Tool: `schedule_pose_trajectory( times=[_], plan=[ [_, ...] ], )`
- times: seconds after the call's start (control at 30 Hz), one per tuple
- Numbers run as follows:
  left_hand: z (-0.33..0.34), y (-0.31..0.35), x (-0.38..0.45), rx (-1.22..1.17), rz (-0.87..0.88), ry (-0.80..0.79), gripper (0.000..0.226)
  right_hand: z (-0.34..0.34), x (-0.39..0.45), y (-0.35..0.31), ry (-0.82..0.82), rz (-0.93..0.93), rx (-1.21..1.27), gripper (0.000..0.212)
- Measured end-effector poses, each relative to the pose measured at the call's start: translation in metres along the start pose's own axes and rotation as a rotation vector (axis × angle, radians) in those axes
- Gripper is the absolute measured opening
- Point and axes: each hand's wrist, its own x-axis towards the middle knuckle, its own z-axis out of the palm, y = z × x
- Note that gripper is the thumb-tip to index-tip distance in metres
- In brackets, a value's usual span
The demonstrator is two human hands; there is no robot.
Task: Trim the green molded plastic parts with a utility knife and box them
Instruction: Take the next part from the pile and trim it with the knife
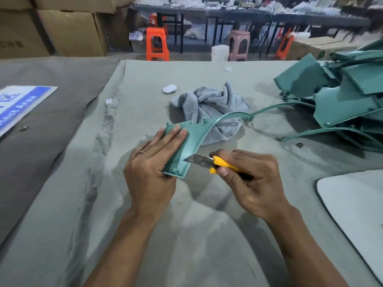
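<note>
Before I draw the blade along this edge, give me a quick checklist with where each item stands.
1. Green molded plastic part steadied by the left hand: ok.
2. Yellow utility knife gripped in the right hand: ok.
3. Blade extended, tip at the part's edge: ok.
4. Left fingers outside the blade's path: cannot tell.
5. Crumpled grey towel not under the cutting spot: ok.
6. Packing box within reach: cannot tell.

Just 1 camera, worn on the person's head, looks forward and down, close over the table (145, 90), with stools (156, 45) and cartons (68, 32) far beyond.
</note>
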Motion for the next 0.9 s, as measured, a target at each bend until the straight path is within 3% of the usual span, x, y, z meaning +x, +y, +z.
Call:
schedule_pose_trajectory(
  times=[0.13, 0.2, 0.33, 0.4, 0.53, 0.7, 0.9],
  plan=[
    [-0.001, -0.002, 0.000, 0.034, 0.007, -0.007, 0.053, -0.001, 0.004, 0.000, 0.231, 0.159, -0.345, 0.029],
    [0.000, -0.001, -0.001, 0.042, -0.010, 0.008, 0.058, -0.007, 0.005, -0.002, 0.292, 0.146, -0.415, 0.030],
    [0.000, 0.001, 0.000, 0.035, 0.013, 0.003, 0.047, -0.006, 0.003, -0.010, 0.033, -0.030, -0.126, 0.025],
    [0.000, 0.000, 0.001, 0.032, 0.017, -0.011, 0.050, -0.001, 0.004, -0.006, 0.067, 0.046, -0.165, 0.025],
    [0.002, 0.000, 0.000, 0.032, 0.031, -0.012, 0.062, -0.010, 0.005, 0.005, 0.283, 0.276, -0.474, 0.033],
    [0.001, 0.000, -0.003, -0.013, 0.083, 0.001, 0.063, -0.016, 0.001, 0.004, 0.100, 0.057, -0.143, 0.028],
    [-0.002, 0.001, 0.000, -0.095, 0.093, 0.012, 0.045, -0.024, 0.004, 0.026, 0.437, 0.456, -0.468, 0.027]
  ],
)
